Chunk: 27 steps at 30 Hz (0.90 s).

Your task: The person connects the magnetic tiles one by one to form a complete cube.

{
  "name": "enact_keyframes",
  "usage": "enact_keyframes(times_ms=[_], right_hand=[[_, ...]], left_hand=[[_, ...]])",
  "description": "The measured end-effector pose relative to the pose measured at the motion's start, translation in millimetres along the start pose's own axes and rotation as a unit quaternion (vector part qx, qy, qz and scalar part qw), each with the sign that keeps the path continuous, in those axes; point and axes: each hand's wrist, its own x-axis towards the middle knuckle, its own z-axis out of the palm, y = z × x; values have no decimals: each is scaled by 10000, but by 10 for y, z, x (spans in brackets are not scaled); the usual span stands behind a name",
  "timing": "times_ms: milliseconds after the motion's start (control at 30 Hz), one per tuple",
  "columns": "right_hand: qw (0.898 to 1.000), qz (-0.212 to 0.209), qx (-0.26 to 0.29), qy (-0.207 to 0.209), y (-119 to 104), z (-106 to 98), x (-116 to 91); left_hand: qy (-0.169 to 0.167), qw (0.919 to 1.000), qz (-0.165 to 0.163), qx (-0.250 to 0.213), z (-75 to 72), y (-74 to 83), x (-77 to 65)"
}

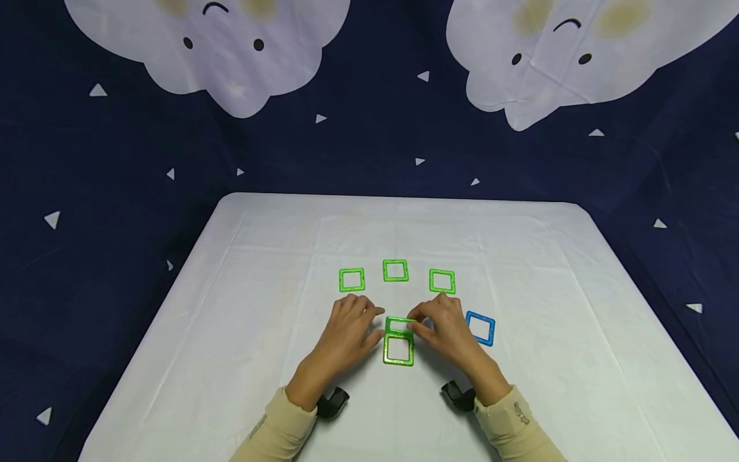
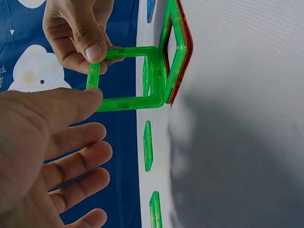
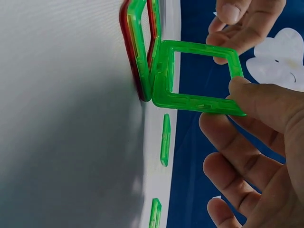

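My right hand [image 1: 443, 326] pinches a green square magnetic tile [image 3: 199, 103] between thumb and forefinger at its upper edge. This tile stands up along the far edge of another green square tile [image 1: 398, 363], which lies flat on top of a red square tile [image 2: 189, 52]. To the left of the standing tile is my left hand [image 1: 346, 328], fingers spread and the thumb extended. The left thumb tip [image 2: 92, 100] overlaps the tile's corner in the left wrist view; whether it touches, I cannot tell.
Three green square tiles lie flat in an arc beyond my hands: left [image 1: 352, 290], middle [image 1: 395, 279] and right [image 1: 442, 292]. A blue square tile [image 1: 491, 332] lies right of my right hand. The white-covered table [image 1: 231, 308] meets a dark blue patterned cloth [image 1: 369, 141] behind.
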Motion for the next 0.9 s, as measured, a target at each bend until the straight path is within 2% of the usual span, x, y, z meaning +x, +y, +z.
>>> enact_keyframes(times_ms=[233, 467, 667, 900], right_hand=[[10000, -20, -11, -7, -5, 0, 6], [10000, -46, -19, -10, -10, -8, 8], [10000, -55, -47, -13, -16, -16, 10], [10000, -18, -10, -44, -12, -20, 8]], left_hand=[[220, 9993, 20, -303, 21, 10, 50], [37, 9966, -46, -825, 42, -1, 84], [-106, 9889, -179, -1468, 58, -1, 119], [-476, 9763, -580, -2028, 64, 20, 152]])
